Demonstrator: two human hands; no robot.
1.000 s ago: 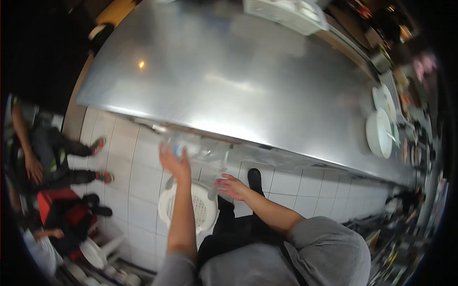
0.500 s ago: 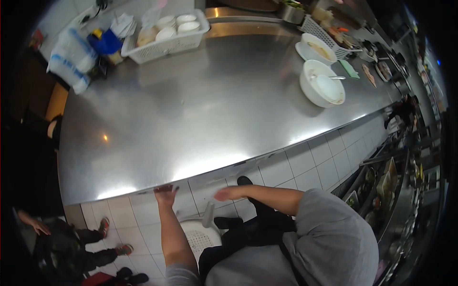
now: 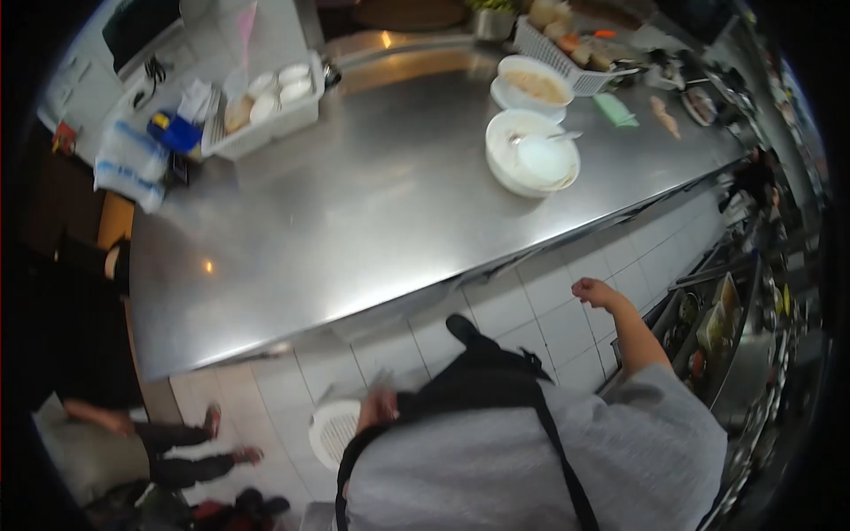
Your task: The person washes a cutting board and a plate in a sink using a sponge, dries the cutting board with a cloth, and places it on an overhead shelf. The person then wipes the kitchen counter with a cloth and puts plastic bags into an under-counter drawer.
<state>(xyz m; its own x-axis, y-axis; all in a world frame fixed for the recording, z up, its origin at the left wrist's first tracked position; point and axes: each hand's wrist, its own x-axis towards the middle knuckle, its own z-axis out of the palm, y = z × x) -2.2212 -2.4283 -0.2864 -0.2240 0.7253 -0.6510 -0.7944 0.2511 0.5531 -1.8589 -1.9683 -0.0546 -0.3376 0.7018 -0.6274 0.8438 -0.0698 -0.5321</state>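
My right hand (image 3: 595,292) is out over the tiled floor beside the steel counter (image 3: 354,230), its fingers curled in and nothing visible in them. Close to the front of my black apron (image 3: 469,380), my left hand (image 3: 379,407) is smeared by motion, so its fingers do not show clearly. A white stool with a perforated seat (image 3: 335,434) stands just below it. On the counter sits a white bowl (image 3: 498,159) with a smaller bowl (image 3: 544,161) and a spoon (image 3: 565,136) inside. Behind that, another bowl (image 3: 535,81) holds pale food or liquid.
A white basket (image 3: 266,126) of small cups, a blue container (image 3: 174,133) and a plastic bag (image 3: 131,165) line the counter's far left. A green cloth (image 3: 614,111) lies right of the bowls. Another person (image 3: 115,442) is at lower left; food trays (image 3: 719,319) are at right.
My right hand has swung right, away from the stool. My left hand has drawn back from the counter edge toward my apron. The view has shifted, and my body has turned rightward.
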